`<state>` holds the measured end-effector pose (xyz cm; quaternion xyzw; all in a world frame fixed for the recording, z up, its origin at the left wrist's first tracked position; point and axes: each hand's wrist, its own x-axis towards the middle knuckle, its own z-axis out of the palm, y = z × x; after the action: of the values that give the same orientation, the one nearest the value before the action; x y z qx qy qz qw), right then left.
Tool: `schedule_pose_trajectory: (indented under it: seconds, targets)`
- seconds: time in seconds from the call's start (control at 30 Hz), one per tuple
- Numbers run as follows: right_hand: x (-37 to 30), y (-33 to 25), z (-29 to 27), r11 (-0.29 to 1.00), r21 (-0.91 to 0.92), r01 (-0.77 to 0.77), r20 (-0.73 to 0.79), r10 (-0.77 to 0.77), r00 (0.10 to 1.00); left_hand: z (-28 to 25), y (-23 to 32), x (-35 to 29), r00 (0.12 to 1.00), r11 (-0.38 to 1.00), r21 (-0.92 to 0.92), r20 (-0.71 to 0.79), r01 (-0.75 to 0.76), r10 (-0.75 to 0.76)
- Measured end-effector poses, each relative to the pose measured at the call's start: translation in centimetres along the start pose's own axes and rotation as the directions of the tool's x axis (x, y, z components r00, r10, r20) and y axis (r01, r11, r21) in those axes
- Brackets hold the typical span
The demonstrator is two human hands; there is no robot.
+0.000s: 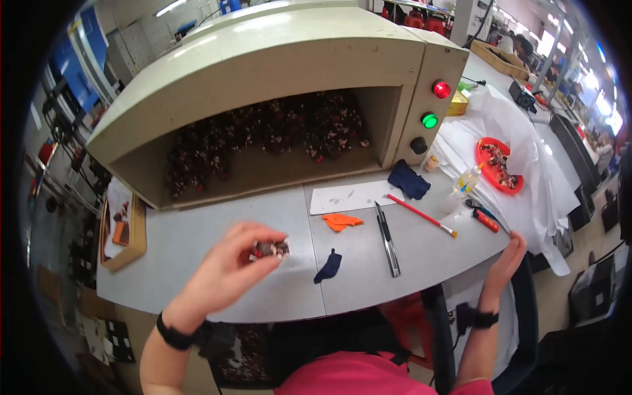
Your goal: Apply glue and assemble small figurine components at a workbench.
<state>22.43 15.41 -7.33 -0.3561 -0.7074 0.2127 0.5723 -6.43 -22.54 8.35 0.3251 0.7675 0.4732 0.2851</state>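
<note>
My left hand (pixel 230 266) is closed, with thumb and fingers pinching a small dark-brown piece with white and red bits (pixel 271 250) above the tabletop. The fingers hide part of this piece, and its exact kind cannot be made out. My right hand (pixel 507 262) rests at the table's right edge beside the white sheeting, fingers stretched out and seemingly holding nothing. Between the hands lie a dark-blue cloth scrap (pixel 328 266), an orange cloth (pixel 342 222), a black-and-silver utility knife (pixel 388 240) and a red-handled brush (pixel 421 215).
A beige oven-like machine (pixel 276 62) fills the back, many similar dark pieces inside. At right, a red tray (pixel 484 164) of pieces sits on white sheeting (pixel 546 217), near a clear bottle (pixel 469 179) and a red-handled tool (pixel 486 220). A cardboard box (pixel 137 237) stands left.
</note>
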Motion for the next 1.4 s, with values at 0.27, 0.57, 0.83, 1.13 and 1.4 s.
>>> schedule_pose_trajectory:
  seconds: [0.27,0.57,0.83,1.13,1.4]
  targets:
    - [-9.2,-21.2,4.8,0.805,0.578,0.131,0.724,-0.581,0.372,7.0,-4.7,-5.6,0.971,0.803,-0.584,-0.239,-0.121,-0.028]
    - [-10.0,-20.3,8.3,0.884,0.466,-0.034,0.754,-0.376,0.538,9.7,-6.7,-4.1,0.98,0.726,-0.676,-0.197,-0.125,-0.015]
    - [-11.9,-20.3,8.1,0.808,0.395,-0.437,0.901,-0.248,0.355,9.4,-7.6,-3.3,0.999,0.804,-0.594,-0.033,-0.016,-0.004]
    - [-12.4,-19.1,8.1,0.824,0.405,-0.395,0.887,-0.25,0.388,9.4,-7.9,-3.0,0.983,0.919,-0.347,-0.088,-0.184,0.164]
    - [-12.7,-19.0,7.9,0.835,0.426,-0.347,0.864,-0.263,0.429,9.7,-7.7,-3.1,0.972,0.939,-0.254,-0.11,-0.231,0.209]
